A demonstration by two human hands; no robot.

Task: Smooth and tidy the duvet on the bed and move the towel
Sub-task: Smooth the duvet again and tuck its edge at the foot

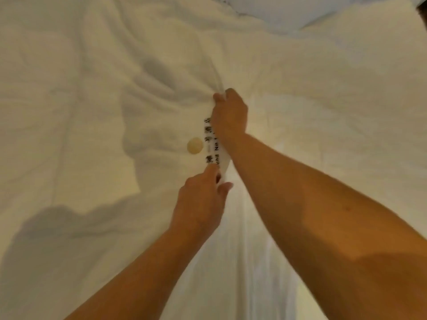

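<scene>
while duvet (92, 112) lay creased beyond fingers, left hand (201, 197) and right hand (228, 114) pinched printed label strip (213, 146); smoothing unfinished, towel not seen.

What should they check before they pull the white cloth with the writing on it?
1. Right hand grips the far end of the printed strip: ok.
2. Left hand pinches its near end: ok.
3. Duvet smooth: not ok, creased on the left.
4. Round beige button clear of the strip: ok, it lies beside it.
5. Whether the strip is the towel: cannot tell.
</scene>
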